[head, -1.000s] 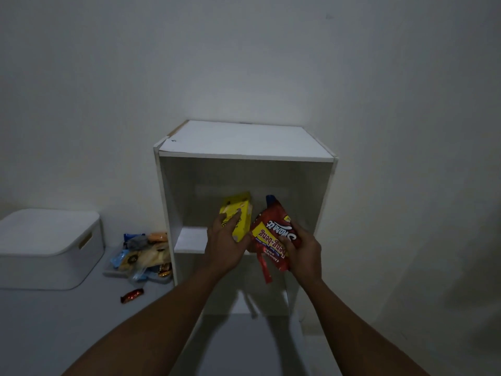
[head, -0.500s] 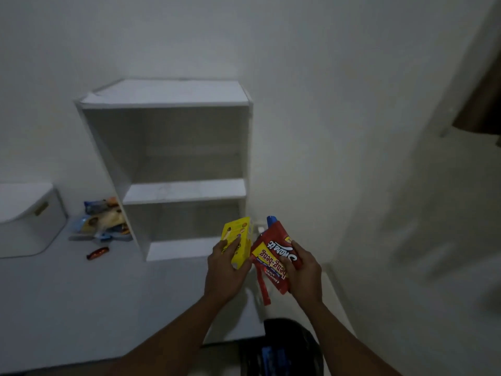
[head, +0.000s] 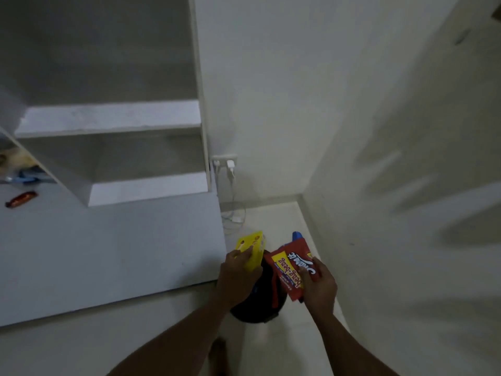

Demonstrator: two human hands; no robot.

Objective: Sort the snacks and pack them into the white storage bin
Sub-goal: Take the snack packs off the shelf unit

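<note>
My left hand point(head: 238, 278) grips a small yellow snack box point(head: 251, 249). My right hand point(head: 320, 289) holds a bunch of red snack packets point(head: 291, 270), with a blue packet tip point(head: 296, 236) sticking out behind them. Both hands hover past the right end of the white table point(head: 108, 253), above a dark round bin point(head: 260, 302) on the floor. A red-brown snack bar point(head: 21, 199) lies on the table at far left, beside a pile of other snacks point(head: 19, 172) cut off by the frame edge. The white storage bin is out of view.
A white open shelf unit point(head: 113, 118) stands on the table against the wall. A wall socket with chargers point(head: 225, 164) and cables sits right of it. A light wall point(head: 406, 185) closes in on the right, leaving a narrow strip of floor.
My view has swung right and down. Both hands, still holding the snacks, have moved off the shelf front to beyond the table's right end, over the dark bin.
</note>
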